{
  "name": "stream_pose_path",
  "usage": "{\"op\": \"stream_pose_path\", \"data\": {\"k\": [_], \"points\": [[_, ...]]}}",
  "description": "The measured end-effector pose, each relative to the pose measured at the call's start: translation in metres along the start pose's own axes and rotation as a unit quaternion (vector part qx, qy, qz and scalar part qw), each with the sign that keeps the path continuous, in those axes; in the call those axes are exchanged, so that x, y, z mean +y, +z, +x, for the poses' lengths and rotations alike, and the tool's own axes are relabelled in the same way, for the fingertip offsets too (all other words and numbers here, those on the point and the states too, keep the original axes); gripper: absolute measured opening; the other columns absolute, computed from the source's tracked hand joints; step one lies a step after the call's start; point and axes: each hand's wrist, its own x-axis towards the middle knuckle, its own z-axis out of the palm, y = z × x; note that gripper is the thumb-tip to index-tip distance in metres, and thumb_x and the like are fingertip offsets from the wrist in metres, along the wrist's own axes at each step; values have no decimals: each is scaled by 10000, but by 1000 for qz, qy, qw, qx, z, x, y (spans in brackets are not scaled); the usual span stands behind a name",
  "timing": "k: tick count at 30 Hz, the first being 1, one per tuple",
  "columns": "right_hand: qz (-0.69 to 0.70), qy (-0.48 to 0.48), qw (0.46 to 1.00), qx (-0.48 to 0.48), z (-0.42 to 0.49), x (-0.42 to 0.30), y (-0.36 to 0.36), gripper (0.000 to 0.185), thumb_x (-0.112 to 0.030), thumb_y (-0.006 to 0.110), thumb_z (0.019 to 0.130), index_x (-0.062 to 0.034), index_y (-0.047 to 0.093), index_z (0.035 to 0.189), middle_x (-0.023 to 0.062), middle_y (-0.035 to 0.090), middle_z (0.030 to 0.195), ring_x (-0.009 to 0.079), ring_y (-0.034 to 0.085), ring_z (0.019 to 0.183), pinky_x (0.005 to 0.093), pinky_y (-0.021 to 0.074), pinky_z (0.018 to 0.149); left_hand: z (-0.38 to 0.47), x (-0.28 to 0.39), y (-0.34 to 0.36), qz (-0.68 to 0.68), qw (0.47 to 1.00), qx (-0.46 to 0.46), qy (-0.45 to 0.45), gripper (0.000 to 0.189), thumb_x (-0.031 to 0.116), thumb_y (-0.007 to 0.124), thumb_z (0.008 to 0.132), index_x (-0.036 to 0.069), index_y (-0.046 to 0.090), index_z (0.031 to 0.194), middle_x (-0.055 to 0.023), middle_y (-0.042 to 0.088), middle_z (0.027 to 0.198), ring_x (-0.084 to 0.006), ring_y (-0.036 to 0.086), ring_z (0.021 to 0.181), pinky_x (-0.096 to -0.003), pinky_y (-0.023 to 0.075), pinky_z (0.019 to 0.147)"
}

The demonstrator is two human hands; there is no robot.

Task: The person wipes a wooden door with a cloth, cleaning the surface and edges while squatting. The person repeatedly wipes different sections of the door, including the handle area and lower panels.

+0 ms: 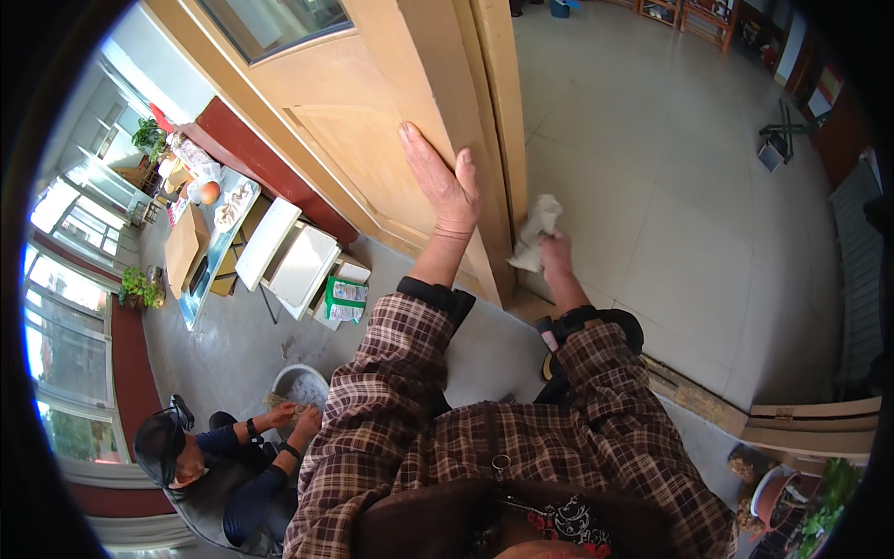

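Observation:
My left hand (pixel 447 178) lies flat against a light wooden door frame (pixel 436 91), with its thumb apart from the fingers. Lower down and to the right, my right hand (pixel 555 251) grips a whitish cloth (pixel 538 227). The cloth bunches up above the fist and hangs close to the edge of the frame's jamb (pixel 504 154); whether it touches the wood I cannot tell. Left of my left hand is a wooden panel (pixel 349 147), with a glass pane (pixel 279 24) above it.
To the left, a person (pixel 223 461) bends over a basin (pixel 302 384). A cluttered table (pixel 222 241), white stools (pixel 300 269) and a green-and-white packet (pixel 346 300) stand beyond. A raised threshold (pixel 691 391) crosses the doorway. Potted plants (pixel 782 492) sit at lower right, a folding stool (pixel 782 136) farther inside.

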Motion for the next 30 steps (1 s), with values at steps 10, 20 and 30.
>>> {"op": "stream_pose_path", "data": {"k": [10, 20, 30], "points": [[446, -49, 872, -195, -35, -100, -41, 293, -134, 573, 950, 14, 593, 1202, 108, 662, 1159, 239, 647, 1057, 383, 506, 949, 0, 0, 0, -11, 1000, 12, -6, 795, 373, 498, 971, -112, 136, 1485, -328, 193, 1528, -460, 190, 1431, -493, 159, 1174], [85, -301, 943, -117, -47, -86, 44, 325, -24, 545, 944, 1, 578, 1267, 7, 657, 1068, 82, 564, 968, 253, 452, 892, 0, 6, -1, -33, 999, 17, -36, 828, 438, 479, 974, -104, 126, 1491, -297, 169, 1551, -435, 176, 1442, -483, 148, 1176], [-254, -53, 960, -104, -15, -17, 17, 316, -68, 567, 874, -2, 632, 1176, 133, 709, 1026, 195, 644, 924, 337, 486, 855, 2, 6, -4, -31, 999, 13, -30, 830, 446, 474, 974, -99, 125, 1494, -289, 167, 1555, -426, 163, 1448, -482, 137, 1178]]}}
